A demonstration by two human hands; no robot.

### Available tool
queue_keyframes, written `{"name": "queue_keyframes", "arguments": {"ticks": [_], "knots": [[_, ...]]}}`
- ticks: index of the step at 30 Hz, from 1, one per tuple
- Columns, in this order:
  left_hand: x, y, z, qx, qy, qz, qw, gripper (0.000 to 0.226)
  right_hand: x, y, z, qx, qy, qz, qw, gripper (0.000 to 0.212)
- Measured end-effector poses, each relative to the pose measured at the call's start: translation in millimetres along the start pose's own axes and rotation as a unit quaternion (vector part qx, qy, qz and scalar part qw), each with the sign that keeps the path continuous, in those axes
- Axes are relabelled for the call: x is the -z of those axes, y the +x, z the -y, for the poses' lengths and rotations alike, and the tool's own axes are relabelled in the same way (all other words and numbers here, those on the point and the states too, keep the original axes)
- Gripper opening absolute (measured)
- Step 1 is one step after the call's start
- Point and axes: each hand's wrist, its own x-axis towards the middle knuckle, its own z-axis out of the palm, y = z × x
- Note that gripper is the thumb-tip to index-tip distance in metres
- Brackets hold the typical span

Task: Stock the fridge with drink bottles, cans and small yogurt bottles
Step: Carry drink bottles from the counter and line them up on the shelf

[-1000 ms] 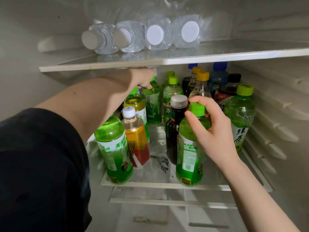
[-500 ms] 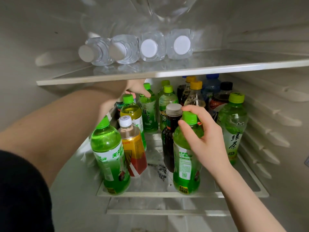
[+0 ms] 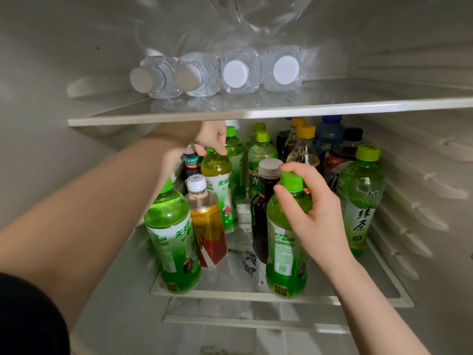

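Inside the fridge, the middle glass shelf point(image 3: 358, 295) carries several upright drink bottles. My right hand point(image 3: 314, 216) grips the neck of a green bottle point(image 3: 285, 254) standing at the shelf's front, its green cap showing above my fingers. My left hand point(image 3: 212, 139) reaches under the upper shelf and holds the top of a yellow-green tea bottle point(image 3: 217, 175) in the left row, hiding its cap. A dark bottle with a grey cap point(image 3: 261, 198) stands just behind the green bottle.
The upper glass shelf point(image 3: 332, 108) holds several clear water bottles point(image 3: 235, 73) lying with caps toward me. A large green bottle point(image 3: 171, 239) and an orange-labelled bottle point(image 3: 207, 226) stand front left, another green tea bottle point(image 3: 361, 198) at right. Ribbed fridge walls flank both sides.
The view has tilted so the shelves sit lower in frame. My left hand has come down onto the yellow-green bottle's top. My right hand keeps its hold on the green bottle.
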Motion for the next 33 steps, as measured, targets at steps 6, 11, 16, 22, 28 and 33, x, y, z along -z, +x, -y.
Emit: {"name": "queue_keyframes", "arguments": {"ticks": [6, 11, 16, 22, 28, 33], "knots": [[-10, 0, -7, -0.016, 0.037, -0.072, 0.997, 0.033, 3, -1, -1, 0.002, -0.009, -0.003, 1.000, 0.027], [-9, -6, -17, -0.046, 0.067, -0.052, 0.995, 0.042, 1, -1, 1, 0.006, -0.011, 0.000, 1.000, 0.027], [-7, -13, -21, -0.046, 0.073, -0.026, 0.996, 0.054, 0, -1, 1, 0.009, -0.015, 0.001, 1.000, 0.026], [-16, -9, -22, -0.012, 0.206, -0.100, 0.973, 0.056, 2, -2, 1, 0.005, -0.014, 0.005, 1.000, 0.025], [-11, -11, -21, -0.010, 0.112, -0.018, 0.994, 0.057, 2, -2, 4, 0.003, -0.016, 0.005, 1.000, 0.025], [-9, -9, -17, -0.067, 0.125, -0.032, 0.989, 0.063, 1, -2, 5, -0.002, -0.017, 0.003, 1.000, 0.025]]}}
